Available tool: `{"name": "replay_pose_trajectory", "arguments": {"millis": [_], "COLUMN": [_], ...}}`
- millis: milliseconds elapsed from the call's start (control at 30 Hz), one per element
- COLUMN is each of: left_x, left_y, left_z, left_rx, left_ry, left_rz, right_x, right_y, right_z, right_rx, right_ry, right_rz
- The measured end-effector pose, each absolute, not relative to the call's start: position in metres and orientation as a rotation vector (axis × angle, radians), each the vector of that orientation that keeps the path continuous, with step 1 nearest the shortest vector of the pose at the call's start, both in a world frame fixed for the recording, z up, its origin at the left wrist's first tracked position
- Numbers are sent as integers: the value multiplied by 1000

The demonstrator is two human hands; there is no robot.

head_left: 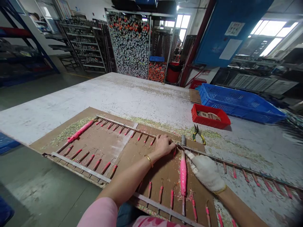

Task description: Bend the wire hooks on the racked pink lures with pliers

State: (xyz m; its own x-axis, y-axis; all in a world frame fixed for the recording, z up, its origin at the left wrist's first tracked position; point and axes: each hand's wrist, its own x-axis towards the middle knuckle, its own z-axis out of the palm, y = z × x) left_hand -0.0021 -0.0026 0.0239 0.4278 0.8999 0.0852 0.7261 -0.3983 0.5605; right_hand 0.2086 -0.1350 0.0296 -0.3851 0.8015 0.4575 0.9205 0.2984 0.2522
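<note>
My bare left hand, with a gold bangle at the wrist, is closed around a small pink-tipped piece at the metal strip, near the centre. Wearing a white glove, my right hand grips a thin tool whose tip points at the strip beside my left fingers. Between the hands a glossy pink rod lies on the brown board. Small pink pieces with wire hooks hang along the strips, among them one near the front edge.
Yellow-handled pliers lie behind my right hand. Farther back are a red tray and a blue crate. Another pink rod rests at the left. Shavings are scattered over the white table. Shelving stands beyond it.
</note>
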Motion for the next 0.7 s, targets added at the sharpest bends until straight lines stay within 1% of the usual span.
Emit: {"name": "replay_pose_trajectory", "arguments": {"millis": [133,300,433,600,700], "left_x": [-1,-1,-1,-1,-1], "left_y": [-2,-2,-1,-1,-1], "left_z": [22,22,21,20,21], "left_rx": [2248,2243,2255,2253,2265], "left_ry": [1361,1364,1353,1361,1354], "left_rz": [527,514,515,513,507], "right_x": [210,211,206,205,206], "right_y": [-135,-134,-134,-134,-136], "right_z": [32,34,39,37,36], "right_rx": [-1610,-1596,-1630,-1652,-1621], "right_ry": [-2133,-2353,-2164,-2307,-2138], "right_rz": [-717,-691,-778,-703,-752]}}
